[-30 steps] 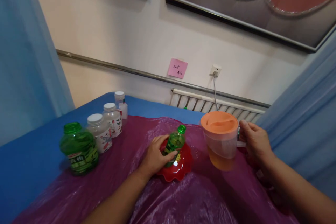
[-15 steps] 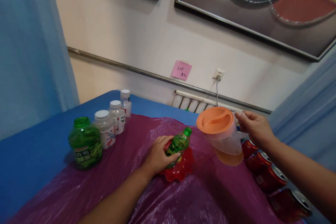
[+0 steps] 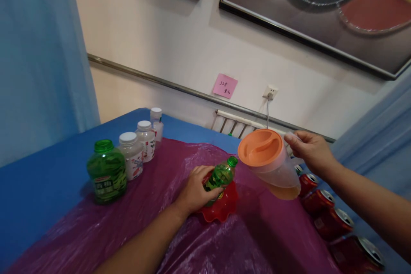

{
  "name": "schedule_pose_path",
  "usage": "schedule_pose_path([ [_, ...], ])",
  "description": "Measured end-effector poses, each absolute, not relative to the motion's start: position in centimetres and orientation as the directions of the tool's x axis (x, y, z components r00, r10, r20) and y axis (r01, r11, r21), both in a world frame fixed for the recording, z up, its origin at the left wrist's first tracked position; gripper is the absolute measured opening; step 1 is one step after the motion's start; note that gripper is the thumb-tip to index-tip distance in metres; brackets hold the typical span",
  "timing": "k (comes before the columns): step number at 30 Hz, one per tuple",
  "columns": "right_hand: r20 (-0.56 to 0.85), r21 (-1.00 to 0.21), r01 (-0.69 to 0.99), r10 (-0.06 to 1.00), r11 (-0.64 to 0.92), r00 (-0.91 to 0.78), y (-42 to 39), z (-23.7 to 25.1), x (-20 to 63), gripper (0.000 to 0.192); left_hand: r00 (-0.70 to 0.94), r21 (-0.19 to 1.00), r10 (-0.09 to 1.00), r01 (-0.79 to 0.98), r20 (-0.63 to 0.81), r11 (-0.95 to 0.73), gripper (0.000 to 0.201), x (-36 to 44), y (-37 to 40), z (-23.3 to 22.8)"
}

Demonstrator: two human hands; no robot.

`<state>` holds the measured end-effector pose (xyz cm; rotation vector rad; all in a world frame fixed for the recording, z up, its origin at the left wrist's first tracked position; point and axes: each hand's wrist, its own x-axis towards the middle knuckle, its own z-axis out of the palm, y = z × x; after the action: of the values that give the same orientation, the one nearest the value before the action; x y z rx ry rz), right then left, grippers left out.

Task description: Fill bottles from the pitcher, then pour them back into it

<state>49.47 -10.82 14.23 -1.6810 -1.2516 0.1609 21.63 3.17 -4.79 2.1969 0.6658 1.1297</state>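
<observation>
My left hand [image 3: 196, 188] is wrapped round a green plastic bottle [image 3: 224, 174], which leans to the right over a red scalloped dish [image 3: 221, 209]. The bottle's mouth has no cap on it. In my right hand [image 3: 310, 150] is the handle of a clear pitcher [image 3: 279, 175] with an orange lid [image 3: 261, 147]. The pitcher is held up and tilted left, its lid close to the bottle's mouth but apart from it. Amber liquid lies in the pitcher's lower part. No stream of liquid shows between pitcher and bottle.
Left of the dish stand a large green jar [image 3: 107, 173] and several white-capped clear jars [image 3: 131, 158]. Several red cans [image 3: 334, 222] line the right side. Purple plastic sheeting [image 3: 141, 222] covers part of the blue table [image 3: 41, 197]. A radiator [image 3: 237, 127] is behind.
The pitcher has tipped further left, its lid now closer to the bottle's mouth. My left hand still holds the bottle over the dish. The view has shifted slightly.
</observation>
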Motion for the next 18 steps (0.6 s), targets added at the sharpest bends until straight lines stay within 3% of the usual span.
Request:
schedule_pose_path([
  [18, 0.441, -0.694, 0.719, 0.781, -0.016, 0.443, -10.6, 15.7, 48.3, 0.063, 0.531, 0.707, 0.67, 0.173, 0.519, -0.686, 0.052, 21.3, 2.8, -4.0],
])
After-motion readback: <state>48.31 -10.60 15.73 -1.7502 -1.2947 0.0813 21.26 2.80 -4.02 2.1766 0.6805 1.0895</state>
